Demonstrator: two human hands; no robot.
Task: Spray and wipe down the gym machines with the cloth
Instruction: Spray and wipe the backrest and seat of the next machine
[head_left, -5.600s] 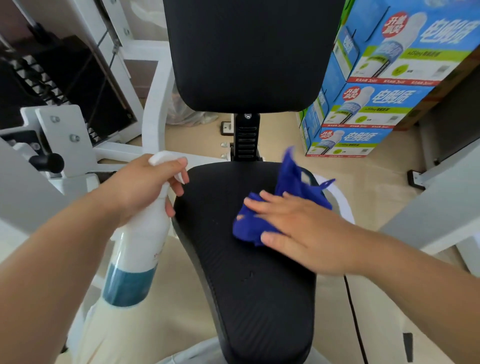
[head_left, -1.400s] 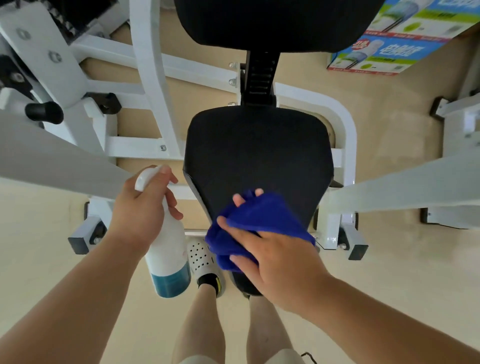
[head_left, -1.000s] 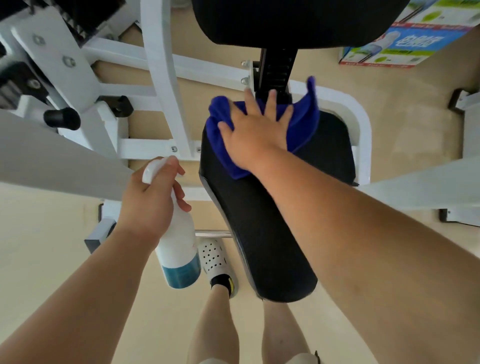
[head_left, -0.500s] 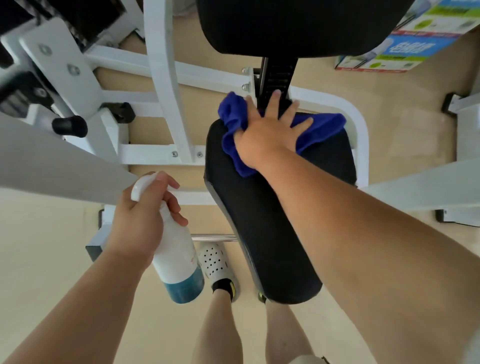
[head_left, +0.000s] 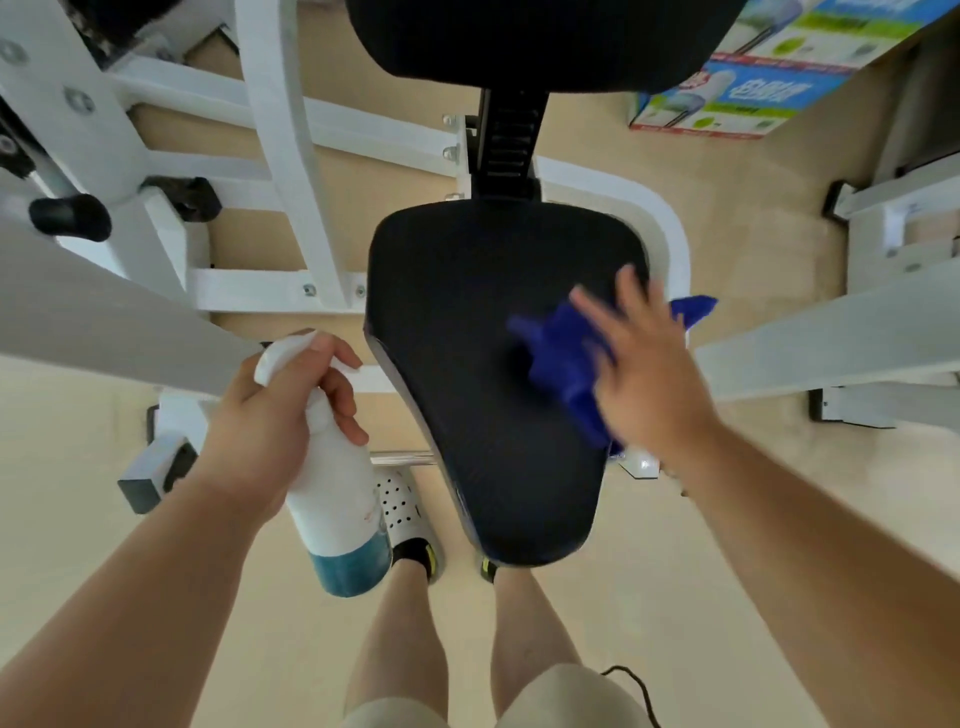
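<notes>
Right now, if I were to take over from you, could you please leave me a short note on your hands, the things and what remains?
Left hand: grips the spray bottle, held off the seat's left edge.
Right hand: fingers straight, pressing the blue cloth on the right side of the black seat pad; motion-blurred.
Done: seat wipe under way.
Left: finish the seat. The backrest and white frame show no sign either way, so treat them as due.
</notes>
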